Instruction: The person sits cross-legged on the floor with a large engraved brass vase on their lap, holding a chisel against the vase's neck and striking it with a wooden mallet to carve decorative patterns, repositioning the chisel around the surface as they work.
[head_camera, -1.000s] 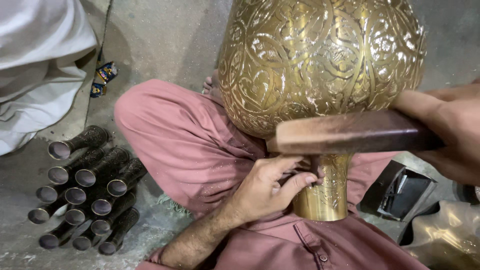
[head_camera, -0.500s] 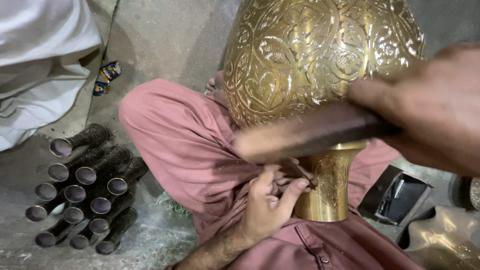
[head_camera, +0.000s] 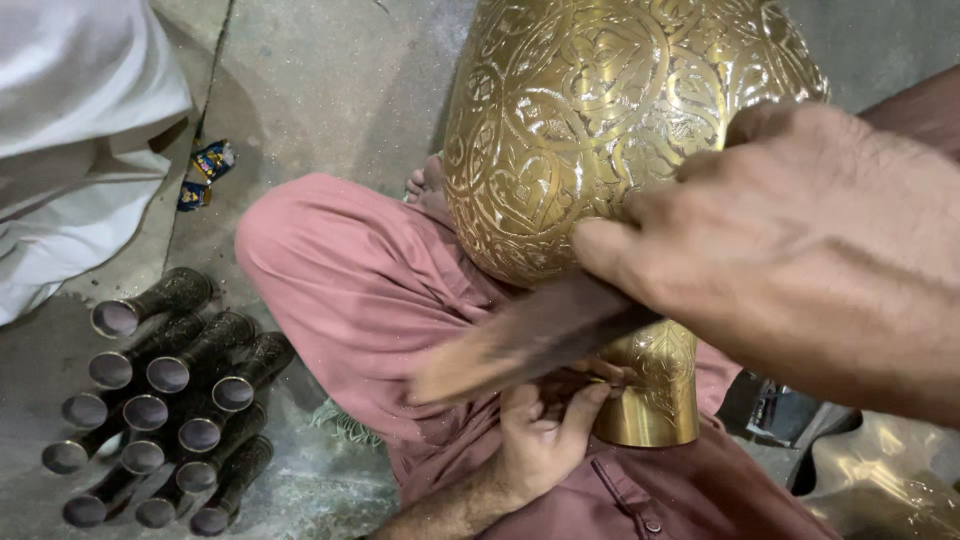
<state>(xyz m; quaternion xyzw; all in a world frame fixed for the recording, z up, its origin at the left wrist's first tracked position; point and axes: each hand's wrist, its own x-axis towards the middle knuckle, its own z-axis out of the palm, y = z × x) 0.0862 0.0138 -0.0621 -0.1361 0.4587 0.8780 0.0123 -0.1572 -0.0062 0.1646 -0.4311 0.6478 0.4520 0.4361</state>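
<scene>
Two hands: ours, both busy
Right hand: fingers wrapped around the wooden mallet
Left hand: fingers pinch a small tool against the brass vase, lower centre

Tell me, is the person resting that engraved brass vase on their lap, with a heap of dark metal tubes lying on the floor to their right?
Not quite: the head view shows the dark metal tubes heaped on the floor to the person's left, not right. The engraved brass vase does rest on their lap.
</scene>
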